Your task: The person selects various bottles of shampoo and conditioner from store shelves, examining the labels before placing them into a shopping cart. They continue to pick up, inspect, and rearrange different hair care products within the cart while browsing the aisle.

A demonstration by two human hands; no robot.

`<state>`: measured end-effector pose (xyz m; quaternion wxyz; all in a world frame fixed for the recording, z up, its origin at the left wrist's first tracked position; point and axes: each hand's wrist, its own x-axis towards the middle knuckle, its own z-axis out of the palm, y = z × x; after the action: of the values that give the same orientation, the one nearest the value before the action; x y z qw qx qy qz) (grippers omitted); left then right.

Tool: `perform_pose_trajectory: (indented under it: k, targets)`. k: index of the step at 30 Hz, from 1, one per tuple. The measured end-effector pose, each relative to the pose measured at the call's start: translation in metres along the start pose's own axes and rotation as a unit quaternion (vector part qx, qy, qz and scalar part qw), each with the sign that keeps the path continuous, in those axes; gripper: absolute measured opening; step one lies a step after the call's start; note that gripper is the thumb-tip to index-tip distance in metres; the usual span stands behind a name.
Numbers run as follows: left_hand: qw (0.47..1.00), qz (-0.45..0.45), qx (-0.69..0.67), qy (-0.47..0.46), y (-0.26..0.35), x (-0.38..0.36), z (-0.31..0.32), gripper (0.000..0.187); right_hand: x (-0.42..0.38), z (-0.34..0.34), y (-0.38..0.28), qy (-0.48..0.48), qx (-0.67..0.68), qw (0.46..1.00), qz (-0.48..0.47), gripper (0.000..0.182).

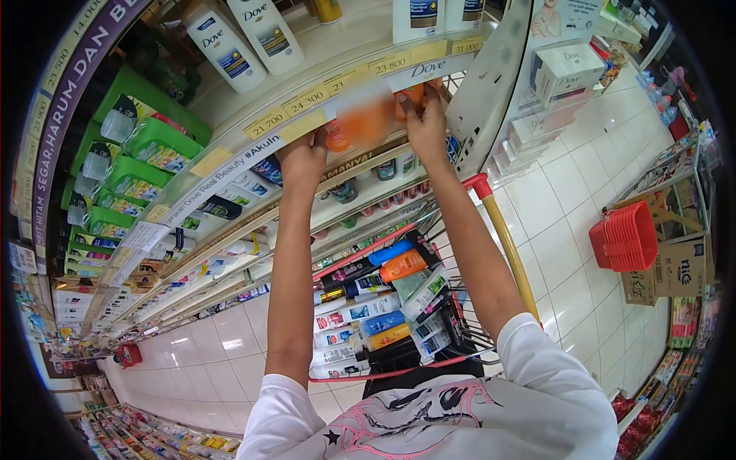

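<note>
Both arms reach into a store shelf below a row of price tags. My right hand [425,126] has its thumb and fingers closed on an orange bottle [412,95] under the shelf edge. My left hand [304,159] is at the same shelf, next to another orange bottle [337,136]; its fingers are mostly hidden by the price strip [307,107]. A blurred orange patch lies between the hands. White Dove bottles [225,50] stand on the shelf above. Below my arms is a shopping cart [452,368] holding several bottles and tubes.
The cart's yellow handle [510,249] with a red corner runs beside my right arm. Green bottles [153,146] fill the shelf at left. Stacked red baskets [625,238] and a cardboard box [680,268] are at right. A white perforated shelf end panel [491,100] rises beside my right hand.
</note>
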<state>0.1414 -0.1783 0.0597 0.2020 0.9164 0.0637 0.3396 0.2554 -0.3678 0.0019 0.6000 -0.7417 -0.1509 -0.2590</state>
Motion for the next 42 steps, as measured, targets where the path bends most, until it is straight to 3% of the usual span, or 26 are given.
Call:
perform_pose_trajectory:
  k: [2, 5, 6, 8, 14, 18, 20, 29, 33, 39, 41, 42]
  targets:
    - [1.0, -0.002, 0.003, -0.008, 0.0, 0.0, 0.001, 0.022, 0.006, -0.002, 0.011, -0.072, 0.109, 0.984, 0.12, 0.047]
    - [0.999, 0.02, 0.005, 0.025, 0.0, -0.001, 0.002, 0.021, 0.008, -0.01, 0.002, -0.089, 0.183, 0.973, 0.11, 0.044]
    - [1.0, 0.02, 0.014, 0.015, -0.001, -0.001, 0.002, 0.021, 0.009, -0.01, 0.01, -0.088, 0.184, 0.973, 0.111, 0.044]
    - [0.999, 0.021, 0.024, 0.006, 0.0, -0.001, 0.002, 0.02, 0.012, -0.007, 0.031, -0.087, 0.049, 0.994, 0.041, 0.05]
    - [0.999, 0.024, 0.024, 0.036, 0.003, -0.003, 0.003, 0.02, 0.018, -0.016, 0.019, -0.136, 0.074, 0.981, 0.116, 0.057]
    - [0.999, 0.021, 0.025, 0.031, 0.002, -0.004, 0.002, 0.021, 0.02, -0.018, 0.011, -0.16, 0.032, 0.979, 0.123, 0.064]
    - [0.999, 0.027, 0.021, 0.037, 0.003, -0.003, 0.002, 0.021, 0.022, -0.017, 0.014, -0.162, 0.063, 0.98, 0.092, 0.068]
    - [1.0, -0.002, 0.017, 0.017, 0.001, -0.003, 0.002, 0.024, 0.019, -0.009, 0.024, -0.179, 0.11, 0.971, 0.113, 0.075]
    - [1.0, -0.001, 0.009, 0.019, 0.007, -0.002, -0.002, 0.026, 0.016, -0.014, 0.015, -0.162, 0.095, 0.977, 0.1, 0.069]
    - [0.999, 0.005, 0.017, 0.029, -0.002, -0.006, 0.003, 0.03, 0.008, -0.022, 0.002, -0.156, 0.03, 0.969, 0.188, 0.05]
    - [0.998, 0.017, 0.026, 0.05, -0.005, -0.009, 0.004, 0.032, -0.003, -0.016, 0.006, -0.043, -0.053, 0.998, 0.0, 0.041]
    - [0.999, 0.013, 0.023, 0.04, -0.006, -0.012, 0.002, 0.038, -0.008, -0.017, 0.001, -0.044, -0.053, 0.998, 0.0, 0.041]
